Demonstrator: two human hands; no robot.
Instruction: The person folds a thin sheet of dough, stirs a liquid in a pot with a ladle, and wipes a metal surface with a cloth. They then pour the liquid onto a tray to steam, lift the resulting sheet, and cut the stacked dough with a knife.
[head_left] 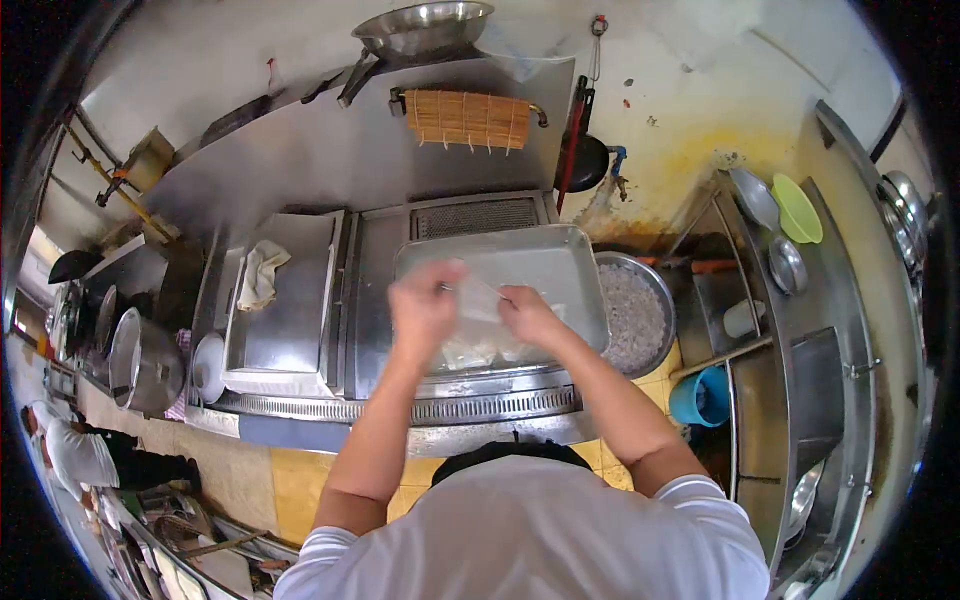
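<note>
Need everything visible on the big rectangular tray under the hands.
The tray is shallow, rectangular and grey, with rounded corners and a raised rim; it looks like metal. It lies flat, open side up, on the steel counter, its right end beside a round basin; whether they touch is unclear. A few pale pieces lie inside, toward the near side. The left hand and right hand are over it, hiding part of the interior.

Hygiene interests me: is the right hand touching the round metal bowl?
Apart. The head view shows part of the rectangular tray between the right hand and the round metal bowl.
</note>
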